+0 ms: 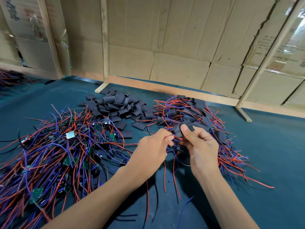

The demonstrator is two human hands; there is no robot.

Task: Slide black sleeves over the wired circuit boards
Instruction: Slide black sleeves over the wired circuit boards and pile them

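My right hand (200, 146) holds a black sleeve (179, 130) between thumb and fingers, above the green table. My left hand (152, 147) pinches red and blue wires (175, 140) that run into that sleeve; the board on them is hidden. Loose wire ends (165, 176) hang below both hands. A heap of bare wired circuit boards (54, 152) lies on the left. An empty black sleeve pile (115, 107) sits at the back centre. Sleeved boards with wires (184, 111) are piled behind and to the right of my hands.
The table has a dark green cover (272, 154). Cardboard panels (165, 38) on wooden frames wall off the back, with wooden feet (244, 114) standing on the table. More wires (9, 80) lie at the far left edge.
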